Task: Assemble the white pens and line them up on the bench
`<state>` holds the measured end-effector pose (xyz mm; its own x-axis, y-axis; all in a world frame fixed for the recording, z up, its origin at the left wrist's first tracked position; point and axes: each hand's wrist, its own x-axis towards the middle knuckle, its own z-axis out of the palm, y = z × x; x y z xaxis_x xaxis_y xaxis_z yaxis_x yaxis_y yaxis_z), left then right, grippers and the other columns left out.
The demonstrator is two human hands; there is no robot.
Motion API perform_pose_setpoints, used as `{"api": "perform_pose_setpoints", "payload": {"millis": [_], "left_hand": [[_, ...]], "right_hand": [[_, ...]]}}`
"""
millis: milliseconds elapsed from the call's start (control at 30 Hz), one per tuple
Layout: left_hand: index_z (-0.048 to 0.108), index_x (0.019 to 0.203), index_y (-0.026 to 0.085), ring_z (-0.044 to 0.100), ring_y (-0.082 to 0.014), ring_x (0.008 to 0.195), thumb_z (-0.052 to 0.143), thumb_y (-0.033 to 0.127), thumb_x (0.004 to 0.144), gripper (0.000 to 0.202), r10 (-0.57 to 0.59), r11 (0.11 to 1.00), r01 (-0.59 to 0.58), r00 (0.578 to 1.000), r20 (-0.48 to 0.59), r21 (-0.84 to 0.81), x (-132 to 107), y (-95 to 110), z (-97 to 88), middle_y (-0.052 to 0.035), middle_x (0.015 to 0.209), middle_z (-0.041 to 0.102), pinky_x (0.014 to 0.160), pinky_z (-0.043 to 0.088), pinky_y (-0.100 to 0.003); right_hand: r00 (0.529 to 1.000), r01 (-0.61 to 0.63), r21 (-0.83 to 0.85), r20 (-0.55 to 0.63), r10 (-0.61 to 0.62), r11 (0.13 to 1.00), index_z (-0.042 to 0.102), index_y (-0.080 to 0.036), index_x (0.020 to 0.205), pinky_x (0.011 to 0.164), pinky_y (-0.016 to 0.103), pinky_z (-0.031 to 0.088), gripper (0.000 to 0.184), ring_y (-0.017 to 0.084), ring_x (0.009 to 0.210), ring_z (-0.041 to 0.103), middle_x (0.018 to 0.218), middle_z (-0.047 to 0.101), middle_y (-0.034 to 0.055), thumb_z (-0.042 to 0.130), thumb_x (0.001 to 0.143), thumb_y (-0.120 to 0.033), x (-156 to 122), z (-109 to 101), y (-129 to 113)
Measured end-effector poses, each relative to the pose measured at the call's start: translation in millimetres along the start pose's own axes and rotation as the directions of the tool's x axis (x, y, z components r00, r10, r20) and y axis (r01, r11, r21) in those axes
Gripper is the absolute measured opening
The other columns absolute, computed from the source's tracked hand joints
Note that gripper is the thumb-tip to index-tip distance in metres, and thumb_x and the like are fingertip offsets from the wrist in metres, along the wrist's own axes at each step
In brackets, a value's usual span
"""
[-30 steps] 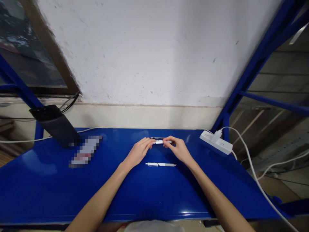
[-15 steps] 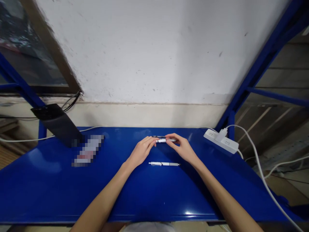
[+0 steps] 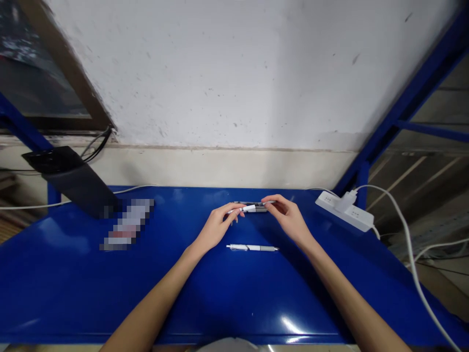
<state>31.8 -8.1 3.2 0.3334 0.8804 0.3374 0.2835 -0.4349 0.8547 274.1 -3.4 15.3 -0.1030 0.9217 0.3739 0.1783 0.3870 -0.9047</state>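
My left hand (image 3: 216, 224) is closed on a white pen (image 3: 249, 209) between thumb and fingertips, its barrel pointing right and slightly up. Just right of it, my right hand (image 3: 289, 215) pinches a slim grey pen part (image 3: 269, 202). Whether that part joins the white barrel is hard to tell. A dark-looking pen (image 3: 240, 202) lies behind the fingers, partly hidden, and a grey grip (image 3: 261, 209) shows under the held barrel. Nearer to me, a white pen with a grey grip (image 3: 252, 248) lies flat, its tip to the right.
The blue table (image 3: 220, 293) stands against a white wall (image 3: 220, 73). A black box-like object (image 3: 76, 181) leans at the left, beside a blurred-out flat item (image 3: 128, 225). At the right back sits a white power strip (image 3: 344, 210) with a plug and a cable (image 3: 406, 234).
My right hand has moved a little to the right, away from the left, and more of the pen shows between them. The view has shifted slightly.
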Motion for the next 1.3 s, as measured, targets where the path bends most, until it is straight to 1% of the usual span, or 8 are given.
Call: {"api": "perform_pose_setpoints", "payload": {"millis": [67,267,467,600,833,1000,1133,1300], "left_hand": [[0.073,0.126,0.023,0.066,-0.0184,0.084,0.052,0.043,0.106,0.035,-0.015,0.999,0.015,1.0,-0.02,-0.032,0,-1,0.9,-0.0055,0.106,0.076,0.076,0.052,-0.028],[0.074,0.124,0.023,0.066,-0.018,0.084,0.056,0.041,0.104,0.032,-0.064,0.997,0.061,0.996,-0.061,-0.055,2,-3,-0.5,-0.0057,0.105,0.076,0.073,0.051,-0.027],[0.074,0.123,0.023,0.065,-0.018,0.083,0.056,0.038,0.103,0.03,-0.088,0.994,0.083,0.994,-0.07,-0.068,2,-6,-1.8,-0.0056,0.101,0.075,0.071,0.05,-0.027],[0.073,0.123,0.023,0.065,-0.0183,0.083,0.056,0.038,0.103,0.03,-0.098,0.993,0.093,0.993,-0.069,-0.076,2,-8,-1.9,-0.0056,0.101,0.074,0.072,0.051,-0.028],[0.074,0.12,0.023,0.065,-0.0185,0.083,0.056,0.037,0.103,0.028,-0.101,0.992,0.093,0.991,-0.086,-0.087,2,-5,-2.0,-0.0056,0.099,0.073,0.071,0.05,-0.028],[0.074,0.119,0.023,0.065,-0.0185,0.086,0.057,0.037,0.102,0.027,-0.096,0.992,0.088,0.991,-0.092,-0.085,2,-4,-3.0,-0.0058,0.105,0.073,0.072,0.05,-0.028],[0.074,0.12,0.023,0.064,-0.018,0.082,0.058,0.037,0.102,0.028,-0.114,0.99,0.107,0.991,-0.075,-0.091,2,-3,-1.9,-0.0056,0.101,0.074,0.072,0.05,-0.028],[0.074,0.123,0.023,0.065,-0.0187,0.081,0.057,0.038,0.102,0.031,-0.119,0.991,0.115,0.992,-0.05,-0.07,0,-2,-1.6,-0.0055,0.099,0.074,0.073,0.05,-0.029]], "right_hand": [[0.999,-0.032,-0.005,-0.003,0.032,0.999,0.073,-0.023,0.102,0.1,0.04,0.053,0.022,0.025,0.103,0.07,0.107,0.075,0.007,0.067,0.093,-0.041,0,1,-1],[0.99,-0.1,-0.014,-0.096,0.099,0.995,0.072,-0.023,0.104,0.093,0.039,0.052,0.023,0.024,0.094,0.069,0.101,0.075,0.0057,0.067,0.091,-0.042,1,-4,-3],[0.987,-0.102,0.028,-0.123,0.104,0.994,0.071,-0.022,0.101,0.092,0.039,0.053,0.023,0.024,0.092,0.069,0.097,0.075,0.0062,0.068,0.089,-0.042,2,-9,-11],[0.983,-0.121,0.008,-0.139,0.121,0.993,0.071,-0.023,0.101,0.094,0.041,0.054,0.021,0.024,0.093,0.071,0.097,0.076,0.0067,0.066,0.089,-0.039,1,-11,-15],[0.973,-0.143,0.024,-0.18,0.145,0.989,0.072,-0.023,0.099,0.096,0.042,0.054,0.02,0.024,0.095,0.071,0.101,0.076,0.0073,0.066,0.089,-0.039,1,-18,-13],[0.973,-0.109,-0.072,-0.214,0.091,0.991,0.07,-0.023,0.095,0.091,0.04,0.053,0.018,0.024,0.093,0.071,0.095,0.075,0.0066,0.063,0.092,-0.039,0,-16,-6],[0.987,-0.11,-0.177,-0.138,0.086,0.978,0.071,-0.023,0.092,0.086,0.037,0.053,0.026,0.024,0.091,0.07,0.092,0.074,0.0062,0.057,0.098,-0.044,-5,-6,-4],[0.994,-0.096,-0.144,0.036,0.102,0.985,0.069,-0.022,0.087,0.083,0.034,0.051,0.033,0.021,0.083,0.068,0.087,0.072,0.0045,0.054,0.101,-0.048,-7,4,-5]]}}
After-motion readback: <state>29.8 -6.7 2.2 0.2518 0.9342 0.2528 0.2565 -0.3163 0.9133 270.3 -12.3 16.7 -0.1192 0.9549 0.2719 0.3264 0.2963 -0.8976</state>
